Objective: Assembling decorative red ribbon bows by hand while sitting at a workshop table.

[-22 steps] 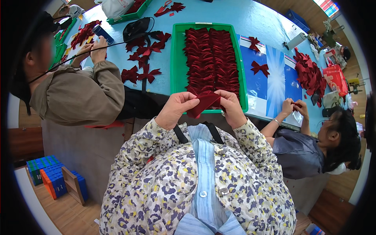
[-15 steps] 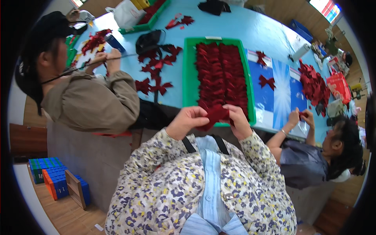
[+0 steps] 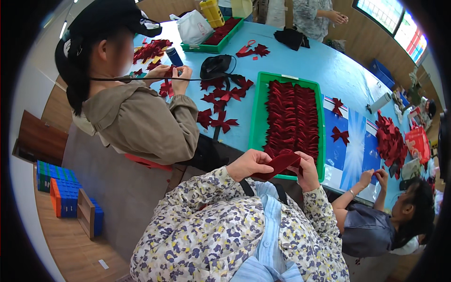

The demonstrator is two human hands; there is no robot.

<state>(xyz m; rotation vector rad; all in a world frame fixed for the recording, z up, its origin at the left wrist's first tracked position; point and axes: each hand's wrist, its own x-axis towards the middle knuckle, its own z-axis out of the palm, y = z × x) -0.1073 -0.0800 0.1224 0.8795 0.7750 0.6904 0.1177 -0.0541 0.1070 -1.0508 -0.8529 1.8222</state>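
Between my two hands, over the near end of a green tray [image 3: 258,121], is a dark red ribbon piece [image 3: 280,165], folded and stretched slantwise. My left hand [image 3: 250,165] pinches its left end with thumb and fingers. At the other end, my right hand [image 3: 307,172] grips the ribbon, fingers curled round it. The tray lies just beyond my hands, packed with dark red ribbon bows [image 3: 293,117] in two long rows. How the ribbon is folded under my fingers cannot be made out.
To the left, a person in a brown jacket [image 3: 145,127] handles red ribbon; another person [image 3: 371,225] works at the right. Loose bows [image 3: 225,123], a black cap-like thing [image 3: 215,67], blue-white sheet [image 3: 354,145], red ribbon heap [image 3: 391,141] and bottle [image 3: 378,103] lie on the blue table [image 3: 300,58].
The view has swung, so the tray and my hands sit lower and further right. The ribbon between my hands now looks flatter and more stretched out. Both hands still hold it.
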